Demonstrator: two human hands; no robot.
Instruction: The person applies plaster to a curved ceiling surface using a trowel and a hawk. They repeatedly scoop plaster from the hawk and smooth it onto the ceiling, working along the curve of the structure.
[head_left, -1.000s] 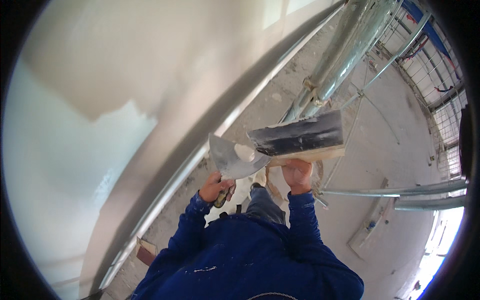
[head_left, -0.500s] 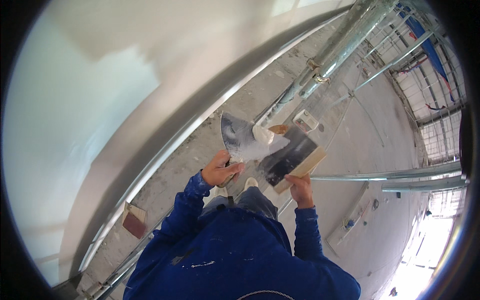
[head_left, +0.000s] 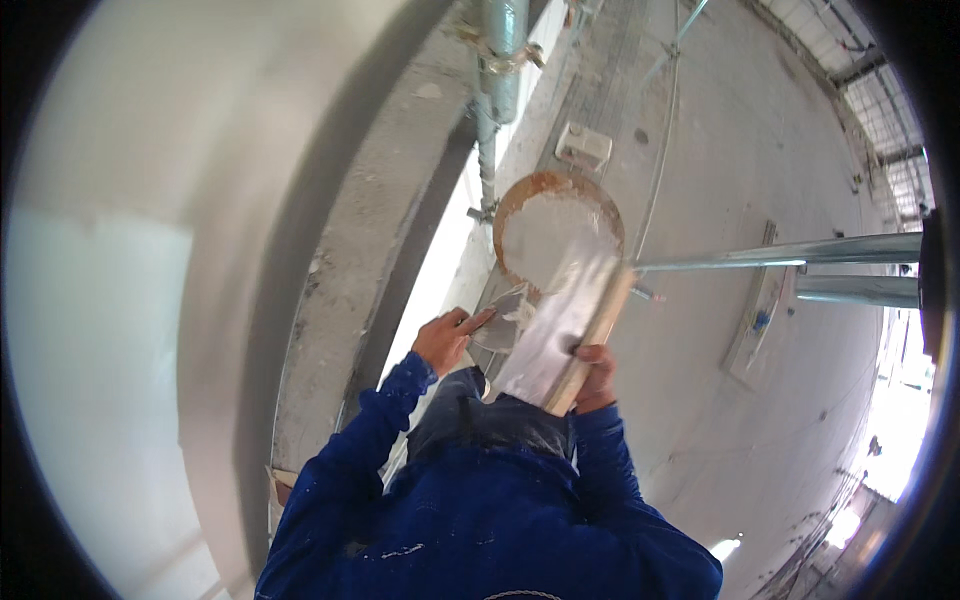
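Note:
My left hand [head_left: 440, 343] is closed on a putty knife [head_left: 497, 335] whose wide metal blade carries whitish filling compound. In my right hand [head_left: 597, 376] is a broad filling blade [head_left: 550, 345] with a wooden back edge, its pale metal face turned up. The two blades meet or overlap in front of my body; whether they touch, I cannot tell. Beyond them lies a round brown-rimmed thing [head_left: 510, 193] with pale grey compound across its middle; the broad blade's far end overlaps its near side.
A pale wall [head_left: 110, 330] curves along the left. A vertical scaffold pole [head_left: 505, 90] with a clamp stands ahead, and horizontal metal tubes [head_left: 780, 252] jut in from the right. Past the round thing sits a small white box [head_left: 584, 146]. A long strip [head_left: 752, 330] lies on the floor.
My view has turned, bringing the round thing fully into sight. The broad blade has tilted from its dark face to a bright one. Both hands keep their tools.

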